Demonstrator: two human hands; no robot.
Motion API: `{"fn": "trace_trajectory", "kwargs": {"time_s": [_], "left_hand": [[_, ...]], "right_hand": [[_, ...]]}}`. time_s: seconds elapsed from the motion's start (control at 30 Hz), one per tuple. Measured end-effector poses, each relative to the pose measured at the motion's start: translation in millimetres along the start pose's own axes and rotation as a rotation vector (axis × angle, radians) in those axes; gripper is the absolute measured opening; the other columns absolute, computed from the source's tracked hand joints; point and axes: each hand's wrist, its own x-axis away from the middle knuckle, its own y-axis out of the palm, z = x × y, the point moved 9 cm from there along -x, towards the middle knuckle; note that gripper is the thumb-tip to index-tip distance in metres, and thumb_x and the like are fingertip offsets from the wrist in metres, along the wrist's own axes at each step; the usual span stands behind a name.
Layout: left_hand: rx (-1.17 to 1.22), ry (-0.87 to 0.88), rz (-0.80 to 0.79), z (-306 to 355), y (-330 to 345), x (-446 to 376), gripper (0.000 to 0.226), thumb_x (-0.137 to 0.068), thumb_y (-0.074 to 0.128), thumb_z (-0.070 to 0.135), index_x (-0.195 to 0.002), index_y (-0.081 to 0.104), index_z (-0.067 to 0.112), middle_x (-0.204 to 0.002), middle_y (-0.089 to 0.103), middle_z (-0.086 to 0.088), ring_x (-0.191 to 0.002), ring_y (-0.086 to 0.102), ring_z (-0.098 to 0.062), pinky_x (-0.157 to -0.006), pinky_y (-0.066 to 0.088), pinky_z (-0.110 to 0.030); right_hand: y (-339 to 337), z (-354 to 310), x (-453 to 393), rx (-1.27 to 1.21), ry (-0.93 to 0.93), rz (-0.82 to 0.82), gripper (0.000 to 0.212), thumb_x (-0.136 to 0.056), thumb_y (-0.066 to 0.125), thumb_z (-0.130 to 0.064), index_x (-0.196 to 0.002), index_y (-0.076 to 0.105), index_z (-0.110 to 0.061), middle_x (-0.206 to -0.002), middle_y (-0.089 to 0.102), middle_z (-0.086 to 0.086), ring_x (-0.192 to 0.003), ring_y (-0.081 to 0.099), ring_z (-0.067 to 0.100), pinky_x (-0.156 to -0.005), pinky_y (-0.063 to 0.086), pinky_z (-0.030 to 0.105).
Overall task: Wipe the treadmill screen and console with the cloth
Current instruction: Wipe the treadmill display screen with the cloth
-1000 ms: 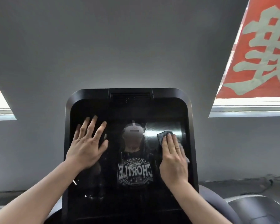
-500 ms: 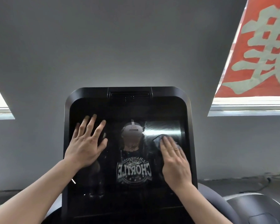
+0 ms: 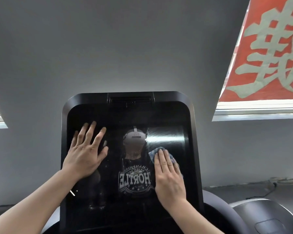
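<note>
Your left hand lies flat on the left part of the treadmill screen, fingers straight and spread wide, holding nothing, palm pressed to the glass. Your right hand lies flat on the right part of the screen, fingers straight and close together, pressing the cloth against the glass. The cloth is bluish-grey, mostly hidden under that hand; its edge shows above the fingertips and along the hand's right side. The screen is dark and glossy, set in the black console, which stands tilted back toward the grey wall. There are white specks low on the left part of the glass, and a brighter streaked patch sits just above the cloth. The glass reflects a person in a dark printed shirt. A red banner with pale characters hangs at upper right above a window ledge. Another grey machine part sits at lower right.
</note>
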Motion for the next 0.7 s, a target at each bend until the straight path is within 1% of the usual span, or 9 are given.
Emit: {"fn": "trace_trajectory", "kwargs": {"time_s": [0.07,0.13,0.17,0.23,0.3,0.43,0.53,0.6,0.7], "left_hand": [[-0.004,0.001,-0.003,-1,0,0,0.076,-0.098,0.028,0.066,-0.165,0.012,0.036,-0.175,-0.003,-0.003,-0.16,-0.011,-0.025,-0.129,0.006,-0.053],[-0.006,-0.006,-0.012,-1,2,1,0.076,-0.098,0.027,0.066,-0.165,0.011,0.036,-0.175,-0.004,-0.003,-0.16,-0.012,-0.025,-0.129,0.006,-0.053],[-0.006,-0.008,-0.013,-1,2,1,0.076,-0.098,0.027,0.066,-0.165,0.011,0.036,-0.175,-0.004,-0.003,-0.16,-0.012,-0.025,-0.129,0.005,-0.053],[-0.009,-0.009,-0.014,0,1,0,0.076,-0.098,0.027,0.066,-0.165,0.01,0.037,-0.175,-0.005,-0.002,-0.16,-0.012,-0.025,-0.129,0.005,-0.053],[-0.01,-0.005,-0.01,-1,0,0,0.076,-0.098,0.026,0.067,-0.165,0.009,0.037,-0.175,-0.006,-0.002,-0.16,-0.013,-0.024,-0.129,0.005,-0.052],[-0.006,-0.013,-0.016,0,0,1,0.076,-0.098,0.026,0.066,-0.165,0.01,0.037,-0.175,-0.004,-0.003,-0.16,-0.012,-0.025,-0.129,0.005,-0.052],[-0.009,-0.008,-0.01,1,-1,0,0.076,-0.097,0.025,0.066,-0.165,0.01,0.036,-0.175,-0.003,-0.003,-0.16,-0.011,-0.026,-0.129,0.006,-0.053],[-0.01,-0.006,-0.006,0,-1,0,0.076,-0.098,0.026,0.066,-0.165,0.01,0.037,-0.175,-0.003,-0.003,-0.16,-0.011,-0.025,-0.129,0.006,-0.052],[-0.013,-0.009,-0.008,0,1,1,0.076,-0.098,0.027,0.066,-0.165,0.01,0.036,-0.175,-0.003,-0.003,-0.16,-0.011,-0.026,-0.129,0.006,-0.052]], "right_hand": [[-2,20,-6,0.001,0.037,-0.023,0.086,-0.08,0.068,0.006,-0.159,0.034,-0.005,-0.168,0.029,0.013,-0.157,0.024,0.028,-0.124,0.022,0.048],[-6,35,-9,-0.035,0.175,-0.051,0.088,-0.079,0.067,0.008,-0.159,0.032,-0.004,-0.168,0.027,0.014,-0.158,0.022,0.029,-0.126,0.023,0.047],[-3,29,-8,-0.05,0.194,-0.069,0.088,-0.079,0.067,0.007,-0.159,0.032,-0.003,-0.168,0.026,0.015,-0.158,0.021,0.03,-0.128,0.025,0.048],[1,6,-3,-0.03,0.092,-0.065,0.087,-0.08,0.068,0.003,-0.159,0.032,-0.002,-0.168,0.028,0.016,-0.158,0.022,0.031,-0.126,0.029,0.049],[-1,5,-2,0.001,-0.004,-0.047,0.086,-0.081,0.069,0.003,-0.159,0.033,-0.004,-0.168,0.03,0.014,-0.157,0.024,0.029,-0.126,0.027,0.047],[-6,34,-5,-0.053,0.194,-0.079,0.087,-0.08,0.064,0.008,-0.16,0.031,-0.005,-0.169,0.025,0.013,-0.158,0.02,0.029,-0.123,0.018,0.045],[3,1,5,-0.004,0.026,-0.078,0.084,-0.081,0.064,0.003,-0.159,0.033,-0.003,-0.168,0.028,0.016,-0.157,0.023,0.031,-0.121,0.021,0.047],[1,9,3,0.017,-0.018,-0.067,0.084,-0.081,0.068,0.003,-0.158,0.035,-0.005,-0.168,0.031,0.014,-0.157,0.026,0.029,-0.121,0.022,0.047],[-5,29,0,-0.042,0.167,-0.07,0.088,-0.079,0.066,0.007,-0.159,0.033,-0.005,-0.169,0.026,0.013,-0.158,0.022,0.029,-0.123,0.021,0.046]]}}
